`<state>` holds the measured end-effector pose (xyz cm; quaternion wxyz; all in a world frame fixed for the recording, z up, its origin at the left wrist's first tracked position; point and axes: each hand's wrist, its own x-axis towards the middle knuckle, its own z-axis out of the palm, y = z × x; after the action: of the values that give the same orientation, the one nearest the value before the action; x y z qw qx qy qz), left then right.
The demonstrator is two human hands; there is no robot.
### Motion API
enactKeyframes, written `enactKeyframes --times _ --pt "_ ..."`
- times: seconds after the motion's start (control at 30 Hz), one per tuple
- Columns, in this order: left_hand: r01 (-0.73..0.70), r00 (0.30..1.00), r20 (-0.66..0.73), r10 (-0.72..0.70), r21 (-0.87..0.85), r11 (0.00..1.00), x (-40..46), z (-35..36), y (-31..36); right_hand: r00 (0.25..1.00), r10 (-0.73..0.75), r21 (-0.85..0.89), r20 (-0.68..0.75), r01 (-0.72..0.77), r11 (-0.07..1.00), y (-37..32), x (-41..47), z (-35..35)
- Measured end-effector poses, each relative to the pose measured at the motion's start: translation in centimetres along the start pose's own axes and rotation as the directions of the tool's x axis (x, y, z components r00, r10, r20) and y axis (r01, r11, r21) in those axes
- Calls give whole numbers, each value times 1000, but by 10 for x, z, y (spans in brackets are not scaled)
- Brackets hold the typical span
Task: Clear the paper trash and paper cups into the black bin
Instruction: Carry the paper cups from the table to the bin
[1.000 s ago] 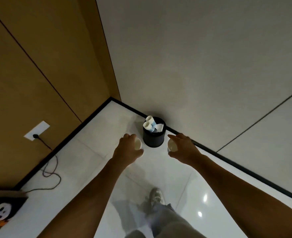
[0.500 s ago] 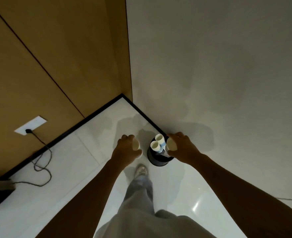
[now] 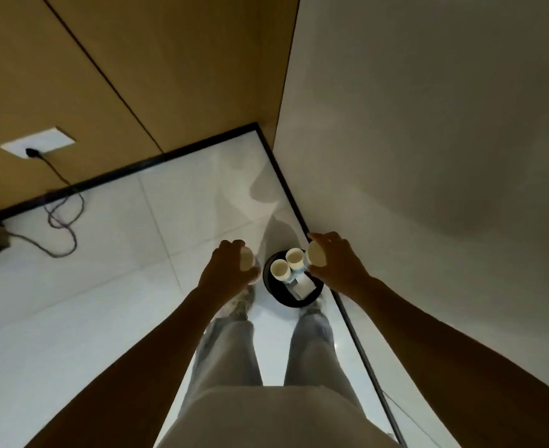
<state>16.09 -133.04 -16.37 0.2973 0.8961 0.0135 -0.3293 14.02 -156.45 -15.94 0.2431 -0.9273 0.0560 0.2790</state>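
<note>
Head view: the black bin (image 3: pixel 291 300) is seen on the floor between and below both hands, two paper cups (image 3: pixel 280 269) and paper inside. A cup (image 3: pixel 246 258) is gripped by the left hand (image 3: pixel 226 273); another cup (image 3: pixel 316 253) is gripped by the right hand (image 3: pixel 337 265), over the bin rim

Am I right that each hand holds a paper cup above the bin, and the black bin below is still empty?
Not quite. The head view shows the left hand and the right hand each holding a paper cup, but the black bin is not empty: two paper cups and a piece of white paper already lie in it.
</note>
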Motion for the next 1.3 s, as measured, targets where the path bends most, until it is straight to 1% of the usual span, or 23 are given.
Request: enactKeyframes --times 0.1,0.17,0.4,0.63,0.8,0.87,0.93,1.1,1.2,1.3 --pt "98 993 -63 -103 -79 992 11 29 3 996 -56 -25 75 58 998 23 31 0" --pt "148 983 -87 -159 -115 982 22 49 4 993 -72 -20 97 74 997 40 52 3" --pt "215 954 -169 -248 -194 957 73 123 -7 979 -86 3 183 87 996 89 112 52" --pt "239 938 -194 -288 -240 941 146 193 -41 966 -88 -7 241 93 996 128 182 113" --pt "246 945 -170 -280 -199 949 199 240 -71 967 -103 56 233 92 994 151 231 156" --pt "242 951 -152 -268 -173 955 214 256 -81 961 -103 91 256 83 992 161 243 172" --pt "231 958 -138 -251 -145 962 223 272 -89 948 -113 85 299 92 992 171 251 187" --pt "222 970 -85 -229 -85 971 228 302 -105 899 -169 -55 403 208 977 187 262 212" --pt "218 974 -38 -223 -91 972 233 314 -113 876 -146 -133 460 231 964 193 272 224" --pt "228 973 3 -229 -103 968 240 327 -117 827 -139 -216 544 298 930 196 284 239"
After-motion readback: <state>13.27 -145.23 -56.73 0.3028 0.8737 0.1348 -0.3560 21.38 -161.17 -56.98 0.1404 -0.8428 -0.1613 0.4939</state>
